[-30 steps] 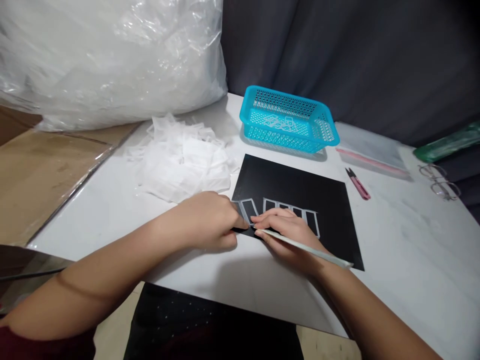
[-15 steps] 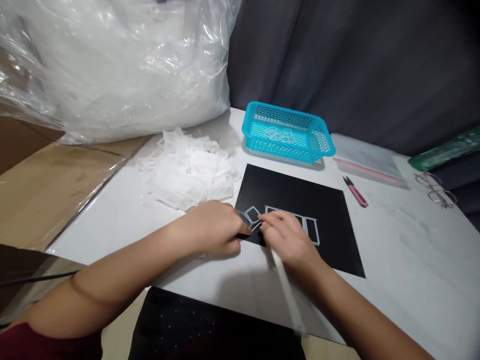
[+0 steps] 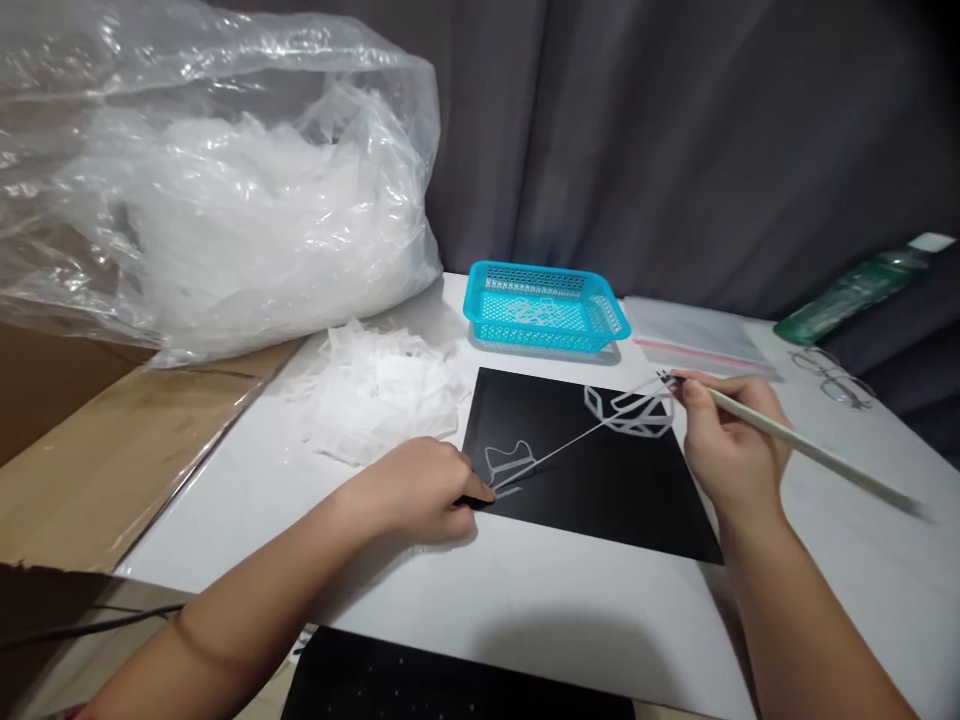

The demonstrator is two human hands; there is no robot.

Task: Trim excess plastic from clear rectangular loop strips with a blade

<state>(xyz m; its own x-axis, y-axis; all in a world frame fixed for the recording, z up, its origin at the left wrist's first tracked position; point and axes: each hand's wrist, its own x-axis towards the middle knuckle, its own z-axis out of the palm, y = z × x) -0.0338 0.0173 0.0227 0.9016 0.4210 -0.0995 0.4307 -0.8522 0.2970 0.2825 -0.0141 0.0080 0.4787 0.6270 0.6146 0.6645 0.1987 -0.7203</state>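
Observation:
A thin white openwork piece (image 3: 630, 425) of narrow joined outlines is stretched taut across a black sheet (image 3: 585, 500). My left hand (image 3: 424, 490) lies at the sheet's left edge, fingers curled, with the index fingertip pinning the near end of the piece. Raised over the sheet's right side, my right hand (image 3: 739, 440) is closed around a long pale stick (image 3: 810, 455), its far end blurred. The lifted end of the white piece reaches this hand's fingertips. Dark tips of small snips (image 3: 663, 376) show just beyond the hand, which hides their handles.
A pile of white pieces (image 3: 382, 390) lies left of the sheet. Behind stand a blue basket (image 3: 547, 335) with white pieces inside and a large clear bag (image 3: 285, 230). Further right are a plastic pouch (image 3: 697, 335), eyeglasses (image 3: 832, 375) and a green bottle (image 3: 847, 295).
My right hand has moved up and right from beside my left hand, lifting and stretching the white piece. The view has shifted; my left hand stays at the sheet's edge.

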